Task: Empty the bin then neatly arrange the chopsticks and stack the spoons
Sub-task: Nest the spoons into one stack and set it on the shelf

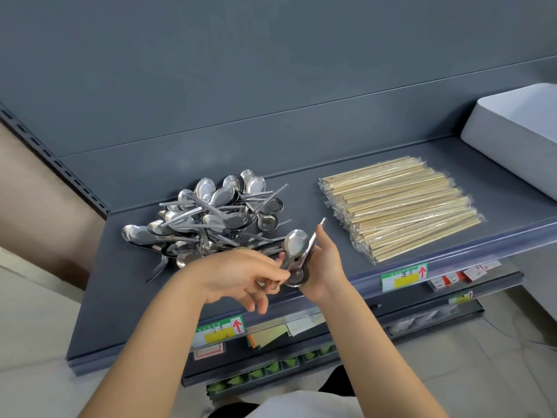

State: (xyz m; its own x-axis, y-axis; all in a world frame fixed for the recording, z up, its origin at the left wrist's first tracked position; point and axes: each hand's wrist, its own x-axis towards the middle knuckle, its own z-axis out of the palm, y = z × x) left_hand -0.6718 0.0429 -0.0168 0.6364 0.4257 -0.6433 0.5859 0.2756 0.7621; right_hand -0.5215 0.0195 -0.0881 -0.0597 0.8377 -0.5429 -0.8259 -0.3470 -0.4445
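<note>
A loose heap of steel spoons (211,215) lies on the grey shelf (126,297), left of centre. Wrapped wooden chopsticks (401,206) lie side by side in a flat bundle to the right. My right hand (324,260) grips a small stack of spoons, handles pointing up and away. My left hand (241,277) pinches one spoon (295,245) by its handle and holds its bowl against that stack. The white bin (512,137) stands at the shelf's far right, partly out of frame.
Price labels with red arrows (404,276) hang on the shelf's front edge. Lower shelves (331,342) below hold paper slips and small packets. The grey back panel rises behind the shelf, and a slotted upright runs down the left.
</note>
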